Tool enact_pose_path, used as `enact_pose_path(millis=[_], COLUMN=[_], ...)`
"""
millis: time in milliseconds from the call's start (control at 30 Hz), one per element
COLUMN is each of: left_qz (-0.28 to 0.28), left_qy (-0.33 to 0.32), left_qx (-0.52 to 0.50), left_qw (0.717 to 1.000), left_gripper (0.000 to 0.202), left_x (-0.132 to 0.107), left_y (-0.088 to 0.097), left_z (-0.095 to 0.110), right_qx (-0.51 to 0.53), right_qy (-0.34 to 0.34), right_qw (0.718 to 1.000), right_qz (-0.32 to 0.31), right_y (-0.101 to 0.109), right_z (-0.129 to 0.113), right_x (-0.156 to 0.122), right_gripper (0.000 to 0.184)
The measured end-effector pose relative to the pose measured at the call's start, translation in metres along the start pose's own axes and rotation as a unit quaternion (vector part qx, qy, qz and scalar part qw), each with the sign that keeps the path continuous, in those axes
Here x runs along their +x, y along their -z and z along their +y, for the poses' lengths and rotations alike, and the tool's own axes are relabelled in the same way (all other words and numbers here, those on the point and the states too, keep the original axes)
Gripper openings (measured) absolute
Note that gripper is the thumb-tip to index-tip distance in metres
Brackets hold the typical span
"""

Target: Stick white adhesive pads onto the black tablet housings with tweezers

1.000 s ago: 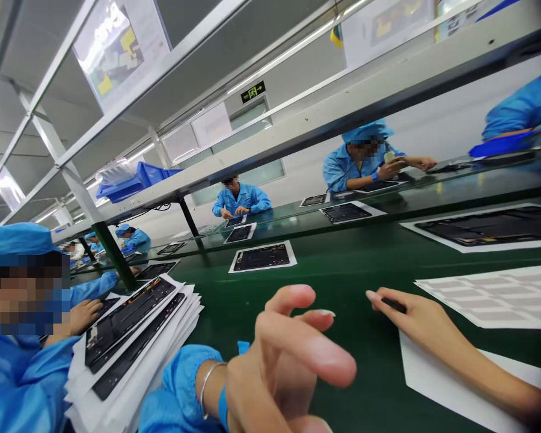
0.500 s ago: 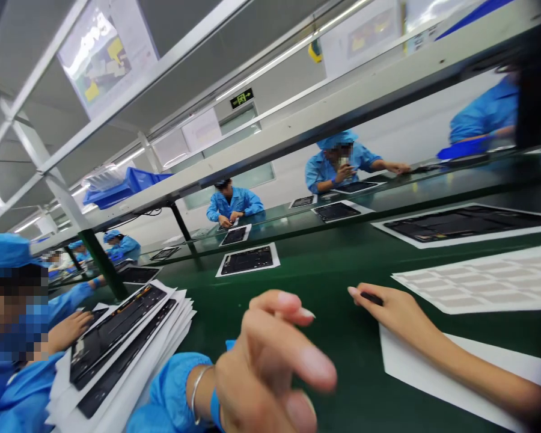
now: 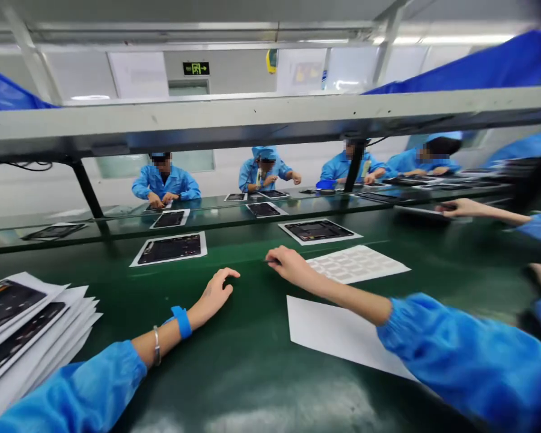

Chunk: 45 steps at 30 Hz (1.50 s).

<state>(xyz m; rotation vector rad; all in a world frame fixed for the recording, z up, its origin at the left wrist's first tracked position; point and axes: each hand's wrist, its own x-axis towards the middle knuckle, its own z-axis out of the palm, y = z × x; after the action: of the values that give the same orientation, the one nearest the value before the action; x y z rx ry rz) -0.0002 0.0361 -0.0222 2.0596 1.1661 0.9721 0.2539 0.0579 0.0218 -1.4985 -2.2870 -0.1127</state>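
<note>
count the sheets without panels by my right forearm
2: a patterned sheet beyond it, and a plain white sheet nearer, partly hidden by the sleeve; more may lie underneath.

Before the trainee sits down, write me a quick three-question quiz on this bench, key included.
1. True or false: the stack lies to the left of the left hand.
2. Which of these is nearest the right hand? A, the stack; B, the printed sheet; C, the exit sign.
3. Fill in: the left wrist wears a bracelet and a band whose colour is ____.

Key: 1, true; 2, B; 3, blue.
</note>
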Motion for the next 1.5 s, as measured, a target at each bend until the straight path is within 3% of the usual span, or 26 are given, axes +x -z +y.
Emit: enact_pose_path(millis=[67,167,333,533,700,833,933,1067,1133,1200,1300,1400,1500], left_qz=[-0.015,-0.013,-0.019,-0.035,-0.022,0.018,0.018,-0.075,-0.127,-0.162,-0.205,-0.233,-0.310], left_qy=[-0.007,-0.002,0.014,0.025,0.012,-0.065,-0.170,-0.215,-0.230,-0.255,-0.253,-0.255,-0.256], left_qx=[-0.001,0.010,0.036,0.064,0.062,0.123,0.259,0.426,0.477,0.487,0.439,0.371,0.319], left_qw=[1.000,1.000,0.999,0.997,0.998,0.990,0.951,0.876,0.839,0.819,0.838,0.862,0.859], left_gripper=[0.038,0.039,0.041,0.039,0.041,0.052,0.055,0.032,0.031,0.033,0.037,0.031,0.022], left_x=[0.001,0.003,0.004,0.002,-0.001,-0.004,-0.005,-0.016,-0.031,-0.052,-0.092,-0.133,-0.156], left_y=[-0.002,-0.005,-0.010,-0.013,-0.013,-0.011,-0.005,0.011,0.019,0.026,0.029,0.021,0.011], left_z=[-0.002,-0.005,-0.007,-0.001,-0.002,-0.003,0.007,0.046,0.077,0.108,0.139,0.144,0.141], right_qx=[-0.065,-0.151,-0.233,-0.248,-0.208,-0.129,-0.051,0.093,0.151,0.189,0.230,0.232,0.258], right_qy=[-0.052,-0.130,-0.207,-0.218,-0.156,-0.046,0.058,0.200,0.211,0.158,0.011,-0.141,-0.257], right_qw=[0.996,0.979,0.947,0.936,0.957,0.985,0.993,0.975,0.966,0.968,0.965,0.940,0.906], right_qz=[-0.023,-0.047,-0.079,-0.123,-0.130,-0.106,-0.087,-0.036,0.007,0.050,0.128,0.205,0.217], right_y=[-0.003,-0.005,-0.019,-0.037,-0.033,-0.021,-0.006,0.022,0.040,0.060,0.089,0.112,0.124], right_z=[0.030,0.072,0.109,0.113,0.088,0.045,0.002,-0.044,-0.052,-0.047,-0.021,0.012,0.043], right_x=[0.028,0.062,0.088,0.097,0.095,0.064,0.020,-0.042,-0.065,-0.082,-0.108,-0.144,-0.185], right_gripper=[0.012,0.031,0.037,0.037,0.036,0.025,0.032,0.029,0.022,0.018,0.038,0.059,0.068])
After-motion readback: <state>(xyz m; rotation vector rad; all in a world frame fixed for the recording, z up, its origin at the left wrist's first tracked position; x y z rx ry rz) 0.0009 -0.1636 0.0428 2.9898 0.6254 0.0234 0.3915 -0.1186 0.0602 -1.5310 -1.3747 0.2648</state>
